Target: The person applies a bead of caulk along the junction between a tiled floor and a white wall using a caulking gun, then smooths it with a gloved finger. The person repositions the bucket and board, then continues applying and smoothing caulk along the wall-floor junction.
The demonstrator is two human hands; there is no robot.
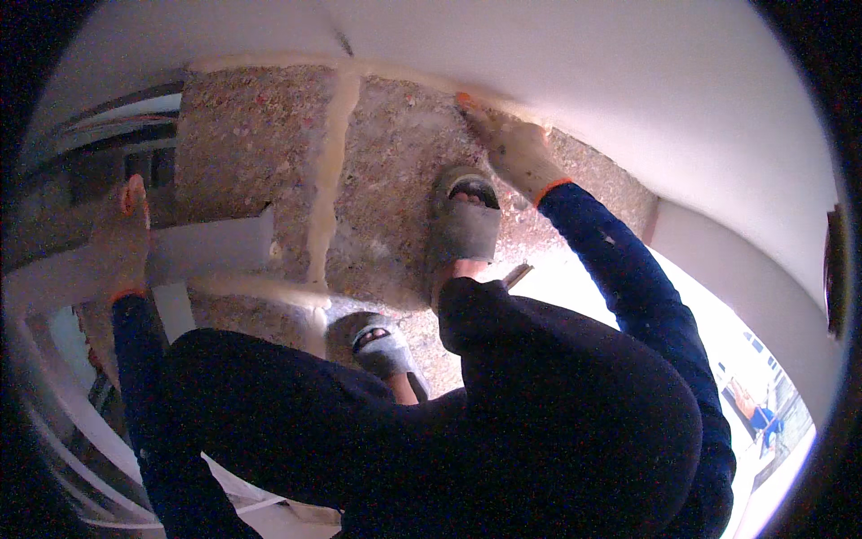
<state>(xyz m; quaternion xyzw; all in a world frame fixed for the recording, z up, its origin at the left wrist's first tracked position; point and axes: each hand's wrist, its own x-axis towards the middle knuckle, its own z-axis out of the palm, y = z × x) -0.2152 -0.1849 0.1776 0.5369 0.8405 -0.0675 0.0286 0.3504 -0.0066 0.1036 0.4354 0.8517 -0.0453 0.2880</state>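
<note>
My right hand (519, 151), in a pale, dark-speckled glove with an orange cuff, reaches to the seam where the brown flecked sheet (395, 198) meets the white wall (575, 54). Its fingers stretch toward the seam, and an orange tip shows at their end; nothing is plainly held. My left hand (124, 235), also with an orange cuff, is at the left beside a pale panel edge (211, 244). Its fingers appear stretched out, though that side is dim and slightly blurred. A beige strip (334, 171) runs down between the flecked pieces and along the wall seam (260, 61).
My feet in grey open-toed slippers (467, 229) stand on the flecked sheet, close to my right hand. White slatted bars (67, 422) curve at the lower left. Bright light enters at the right, where another person in blue (761, 418) shows far below.
</note>
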